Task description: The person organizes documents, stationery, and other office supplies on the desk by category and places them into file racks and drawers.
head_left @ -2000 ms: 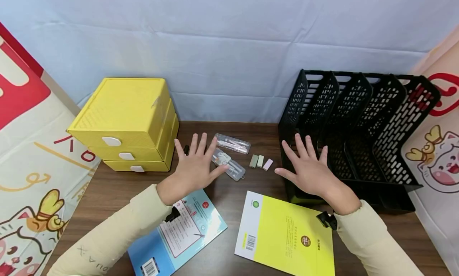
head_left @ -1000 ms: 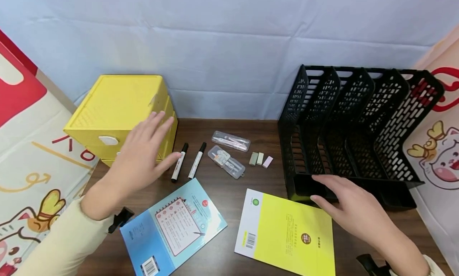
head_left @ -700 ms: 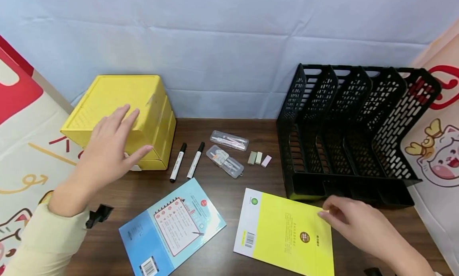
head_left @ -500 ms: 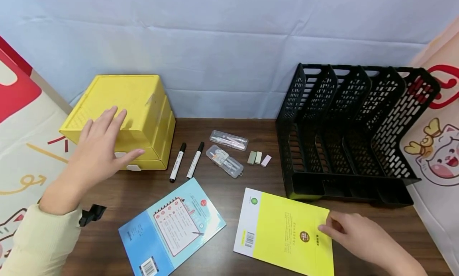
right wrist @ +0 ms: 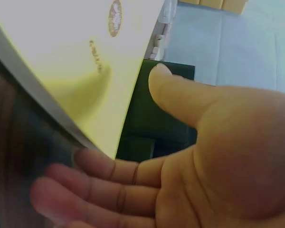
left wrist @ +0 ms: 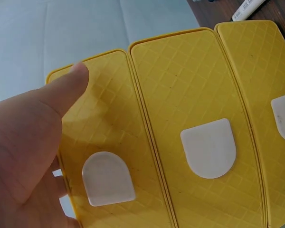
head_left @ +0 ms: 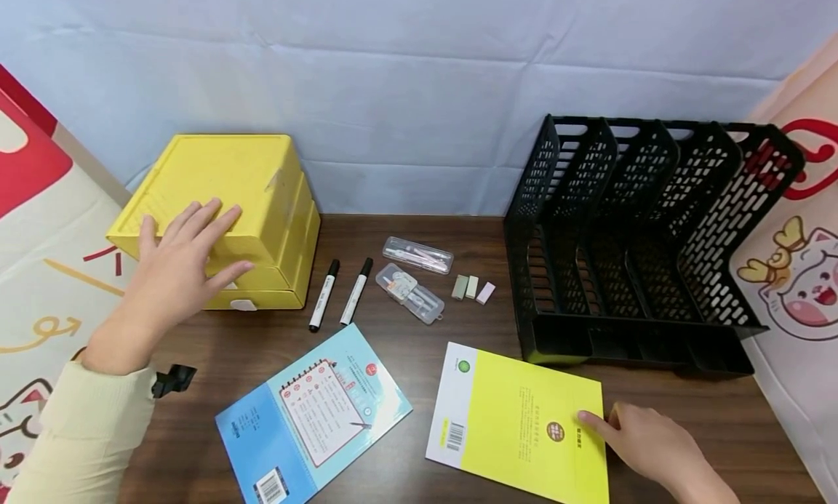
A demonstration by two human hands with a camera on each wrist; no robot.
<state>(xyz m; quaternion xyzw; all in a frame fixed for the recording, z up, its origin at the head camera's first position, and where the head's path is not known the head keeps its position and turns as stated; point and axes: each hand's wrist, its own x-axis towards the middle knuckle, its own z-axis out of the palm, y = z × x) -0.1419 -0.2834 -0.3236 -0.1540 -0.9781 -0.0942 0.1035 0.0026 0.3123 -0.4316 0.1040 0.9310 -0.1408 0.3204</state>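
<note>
A yellow three-drawer box (head_left: 216, 184) with white tabs (left wrist: 209, 148) stands at the left. My left hand (head_left: 177, 264) lies on its upper front edge, fingers spread over the top and thumb in front of the top drawer. In the left wrist view the left thumb (left wrist: 69, 88) shows against that drawer's face. A yellow book (head_left: 517, 424) lies flat at the front right. At its right edge is my right hand (head_left: 655, 438), with the thumb over the cover in the head view. The right wrist view shows the fingertips (right wrist: 92, 164) by the book's corner, the thumb apart from them.
A black perforated file rack (head_left: 628, 271) stands at the right. Between box and rack lie two markers (head_left: 324, 297) (head_left: 356, 293), two clear cases (head_left: 417, 255) (head_left: 410, 294) and small erasers (head_left: 471, 287). A blue book (head_left: 314, 417) lies at the front on the brown table (head_left: 406, 366).
Both hands were spread above the table. My left hand has moved left onto the drawer box; my right hand has come down and toward me to the yellow book's right edge.
</note>
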